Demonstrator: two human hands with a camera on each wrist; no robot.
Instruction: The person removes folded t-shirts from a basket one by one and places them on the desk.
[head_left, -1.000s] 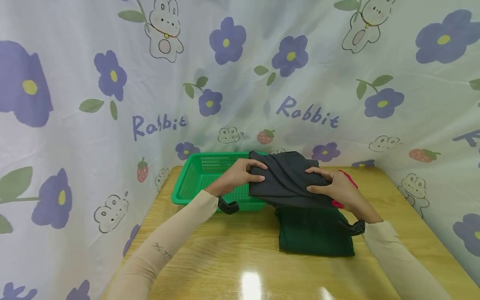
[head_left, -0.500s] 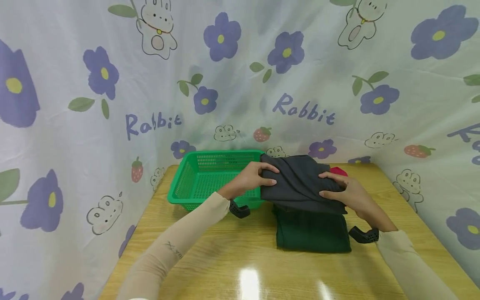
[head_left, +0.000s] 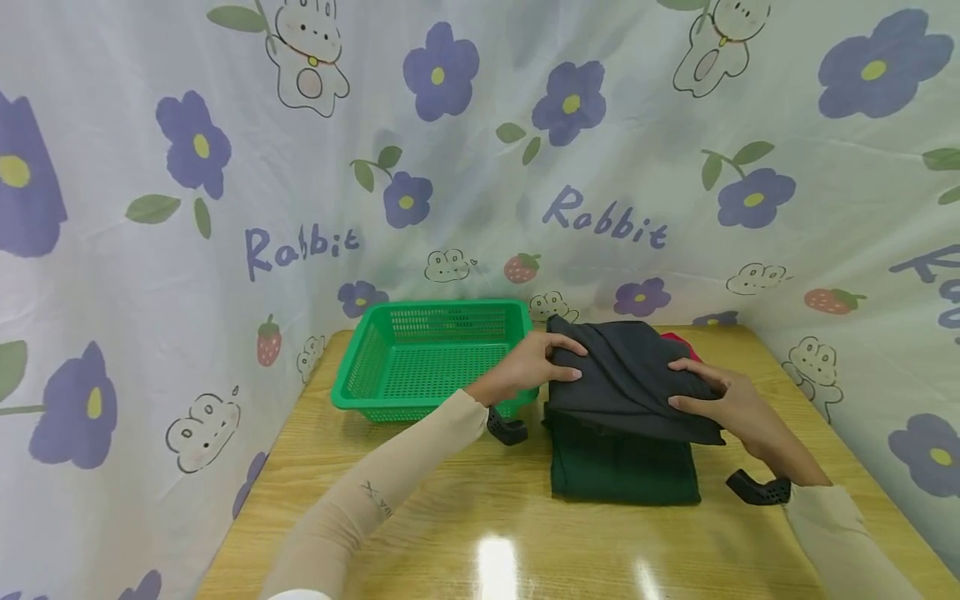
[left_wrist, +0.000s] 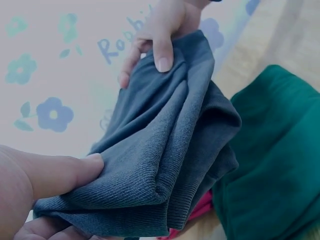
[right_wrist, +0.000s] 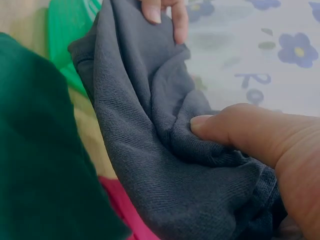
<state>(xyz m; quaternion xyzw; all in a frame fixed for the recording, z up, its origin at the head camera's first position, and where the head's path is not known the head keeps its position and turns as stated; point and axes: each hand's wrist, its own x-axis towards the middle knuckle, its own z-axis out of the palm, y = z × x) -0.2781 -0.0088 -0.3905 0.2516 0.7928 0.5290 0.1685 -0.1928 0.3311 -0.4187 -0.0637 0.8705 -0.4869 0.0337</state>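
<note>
A dark grey folded garment (head_left: 622,375) is held up above the table between both hands. My left hand (head_left: 534,364) grips its left edge, thumb on top and fingers underneath in the left wrist view. At the opposite edge my right hand (head_left: 738,408) pinches it, the thumb pressing into a fold in the right wrist view. Soft creases run across the grey cloth (right_wrist: 150,140), and a ribbed edge shows in the left wrist view. Behind and partly under it lies a red cloth (head_left: 684,342), mostly hidden. A dark green folded garment (head_left: 622,471) lies nearer the front, partly covered.
A green plastic basket (head_left: 352,375) with slotted walls stands left of the garments, its bottom showing bare. Wooden table (head_left: 420,508) surface extends in front. A patterned curtain (head_left: 465,167) closes off the back and sides.
Both hands have carried the grey garment to the right and slightly nearer, off the basket's right end. The basket now shows whole, except where the left hand and arm cross it.
</note>
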